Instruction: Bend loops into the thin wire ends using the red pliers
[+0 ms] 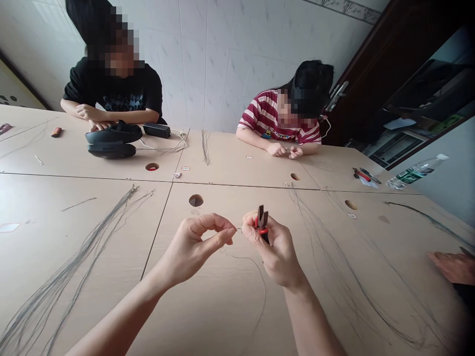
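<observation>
Passage between left hand (202, 241) and grey wire bundle (91, 247); loose wires (348, 263) obstruct beyond right hand (276, 249).

Wire and pliers, below the centre of view.
The thin grey wire (264, 288) is pinched at 6 o'clock from centre; a loose length below bows toward 4 o'clock, then curls toward 7. The pliers (263, 223), dark-jawed with red-and-black handles, are held at 5 o'clock, jaws slightly parted and pointing to 12.

Pliers (263, 228) above table (208, 321), wire bundle (97, 237) left
</observation>
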`<state>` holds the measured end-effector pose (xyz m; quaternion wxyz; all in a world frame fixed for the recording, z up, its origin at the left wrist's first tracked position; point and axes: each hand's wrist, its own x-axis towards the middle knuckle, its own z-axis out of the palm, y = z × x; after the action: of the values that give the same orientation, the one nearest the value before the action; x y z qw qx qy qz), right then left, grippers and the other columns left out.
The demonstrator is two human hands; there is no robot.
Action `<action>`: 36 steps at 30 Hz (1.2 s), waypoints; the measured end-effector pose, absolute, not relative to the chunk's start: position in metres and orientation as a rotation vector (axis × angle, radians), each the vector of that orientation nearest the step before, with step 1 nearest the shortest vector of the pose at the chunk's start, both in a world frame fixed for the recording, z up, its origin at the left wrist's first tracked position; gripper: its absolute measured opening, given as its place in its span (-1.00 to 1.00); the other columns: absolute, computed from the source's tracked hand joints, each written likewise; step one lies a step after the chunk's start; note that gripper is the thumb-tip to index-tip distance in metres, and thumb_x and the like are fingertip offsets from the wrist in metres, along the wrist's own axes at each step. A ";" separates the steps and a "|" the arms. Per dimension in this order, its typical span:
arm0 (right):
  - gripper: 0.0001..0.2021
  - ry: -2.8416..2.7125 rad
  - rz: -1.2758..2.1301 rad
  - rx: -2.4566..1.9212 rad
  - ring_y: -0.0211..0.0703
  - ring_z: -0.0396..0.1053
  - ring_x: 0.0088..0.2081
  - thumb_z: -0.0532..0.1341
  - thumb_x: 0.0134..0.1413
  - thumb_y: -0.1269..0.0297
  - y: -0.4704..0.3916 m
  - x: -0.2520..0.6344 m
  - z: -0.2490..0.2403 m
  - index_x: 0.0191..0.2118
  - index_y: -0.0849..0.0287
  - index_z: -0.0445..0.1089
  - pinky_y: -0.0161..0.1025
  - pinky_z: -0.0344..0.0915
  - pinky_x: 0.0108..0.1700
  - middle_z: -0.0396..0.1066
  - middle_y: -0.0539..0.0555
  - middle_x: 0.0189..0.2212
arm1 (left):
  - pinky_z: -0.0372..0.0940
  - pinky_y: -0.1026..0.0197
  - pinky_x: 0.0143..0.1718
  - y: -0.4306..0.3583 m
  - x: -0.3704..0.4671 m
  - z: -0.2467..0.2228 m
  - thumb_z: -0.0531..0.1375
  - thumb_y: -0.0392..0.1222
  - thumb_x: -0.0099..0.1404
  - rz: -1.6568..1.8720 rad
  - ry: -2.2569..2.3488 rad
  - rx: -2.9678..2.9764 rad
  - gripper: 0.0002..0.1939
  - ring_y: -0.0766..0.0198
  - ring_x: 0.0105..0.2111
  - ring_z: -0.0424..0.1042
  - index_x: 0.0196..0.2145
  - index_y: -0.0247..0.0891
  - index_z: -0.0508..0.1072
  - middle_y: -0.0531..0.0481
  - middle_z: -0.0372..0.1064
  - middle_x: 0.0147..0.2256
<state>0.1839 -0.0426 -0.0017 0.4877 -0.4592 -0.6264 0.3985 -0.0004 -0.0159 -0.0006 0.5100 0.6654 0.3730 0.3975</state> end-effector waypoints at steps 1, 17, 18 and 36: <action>-0.76 -1.526 0.969 -1.116 -0.24 0.09 -0.43 0.13 0.27 0.14 -0.043 0.184 -0.002 -0.40 0.12 0.24 -0.25 0.11 -0.35 0.18 -0.02 -0.45 | 0.36 0.24 -0.31 -0.016 0.000 0.000 0.21 -0.12 0.33 0.961 0.903 1.605 -0.83 0.29 -0.40 0.45 -0.38 -0.23 0.51 0.02 0.50 -0.44; -0.77 -1.484 1.020 -1.060 -0.26 0.08 -0.42 0.15 0.28 0.20 -0.042 0.183 0.000 -0.41 0.13 0.24 -0.26 0.08 -0.35 0.17 -0.03 -0.45 | 0.28 0.28 -0.34 -0.016 0.003 0.003 0.20 -0.15 0.34 0.962 0.892 1.594 -0.84 0.35 -0.42 0.41 -0.39 -0.22 0.49 0.07 0.47 -0.47; -0.78 -1.485 1.027 -1.053 -0.26 0.08 -0.42 0.15 0.28 0.20 -0.042 0.183 0.000 -0.41 0.13 0.25 -0.26 0.08 -0.36 0.17 -0.03 -0.45 | 0.27 0.28 -0.34 -0.017 0.003 0.002 0.20 -0.15 0.33 0.961 0.895 1.599 -0.84 0.35 -0.42 0.40 -0.39 -0.22 0.49 0.07 0.47 -0.47; -0.81 -1.584 0.985 -1.019 -0.32 0.12 -0.45 0.14 0.29 0.30 -0.045 0.181 0.001 -0.39 0.13 0.25 -0.30 0.09 -0.37 0.19 -0.06 -0.44 | 0.25 0.19 -0.23 -0.015 -0.001 0.010 0.09 -0.14 0.37 0.679 0.769 1.120 -0.71 0.31 -0.45 0.33 -0.48 -0.25 0.43 0.07 0.37 -0.57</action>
<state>0.1809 -0.0445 0.0007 0.4865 -0.4188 -0.6511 0.4049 -0.0009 -0.0151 0.0102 0.7251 0.5079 0.3486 0.3079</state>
